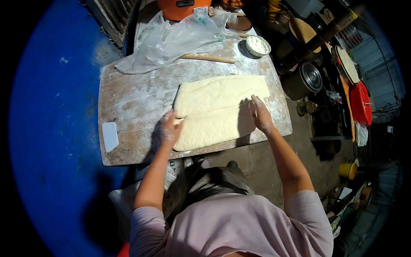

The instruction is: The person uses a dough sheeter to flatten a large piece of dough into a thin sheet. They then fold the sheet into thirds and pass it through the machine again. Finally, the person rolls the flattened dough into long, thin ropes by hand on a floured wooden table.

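A broad, pale sheet of dough lies on a floured wooden board. It is folded, with a seam running across its length and the near flap below that seam. My left hand is at the dough's left edge by the seam, thumb apart from the fingers, slightly blurred. Along the right end my right hand rests with its fingers extended, casting a shadow over the near flap. Both hands carry flour. Neither one is closed around the dough, and some fingertip contact is hard to make out.
Behind the dough lie a wooden rolling pin and a clear plastic bag. A bowl of flour stands at the back right, an orange container at the back. A white scraper lies left. A lidded pot is beside the board.
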A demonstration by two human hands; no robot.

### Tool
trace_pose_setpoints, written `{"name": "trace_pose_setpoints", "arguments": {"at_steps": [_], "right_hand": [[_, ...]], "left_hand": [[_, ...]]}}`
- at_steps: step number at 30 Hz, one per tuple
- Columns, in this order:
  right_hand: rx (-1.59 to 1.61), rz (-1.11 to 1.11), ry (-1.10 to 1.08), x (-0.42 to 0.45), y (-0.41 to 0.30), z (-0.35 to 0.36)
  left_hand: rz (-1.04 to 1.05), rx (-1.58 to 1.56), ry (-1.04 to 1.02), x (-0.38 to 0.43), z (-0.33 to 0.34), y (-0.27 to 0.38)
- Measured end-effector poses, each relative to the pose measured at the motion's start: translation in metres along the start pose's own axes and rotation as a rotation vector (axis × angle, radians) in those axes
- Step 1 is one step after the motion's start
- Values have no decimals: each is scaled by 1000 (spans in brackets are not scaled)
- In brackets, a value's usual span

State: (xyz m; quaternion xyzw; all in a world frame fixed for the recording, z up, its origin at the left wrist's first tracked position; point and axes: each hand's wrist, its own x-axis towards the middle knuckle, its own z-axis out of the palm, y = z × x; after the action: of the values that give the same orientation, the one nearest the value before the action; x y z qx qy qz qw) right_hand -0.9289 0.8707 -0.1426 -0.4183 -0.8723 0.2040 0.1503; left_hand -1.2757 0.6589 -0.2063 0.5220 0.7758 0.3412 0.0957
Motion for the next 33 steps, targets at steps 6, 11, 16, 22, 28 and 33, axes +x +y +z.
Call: {"name": "trace_pose_setpoints", "arguments": {"at_steps": [6,11,16,22,28,33], "right_hand": [[-362,-182,-171,14,18,10],[-547,-126,-409,14,20,-24],[-106,-243,-573,36,56,-19],[-72,-128,-790,51,23,-4],[12,-277,-729,56,34,1],[1,-472,-391,44,19,-32]], "left_hand": [[35,275,-83,-11,15,71],[-68,313,-212,-4,2,78],[-168,155,-350,28,3,52],[-200,234,-456,37,-5,69],[-255,212,-643,58,-4,86],[-2,212,-311,31,-13,85]]}}
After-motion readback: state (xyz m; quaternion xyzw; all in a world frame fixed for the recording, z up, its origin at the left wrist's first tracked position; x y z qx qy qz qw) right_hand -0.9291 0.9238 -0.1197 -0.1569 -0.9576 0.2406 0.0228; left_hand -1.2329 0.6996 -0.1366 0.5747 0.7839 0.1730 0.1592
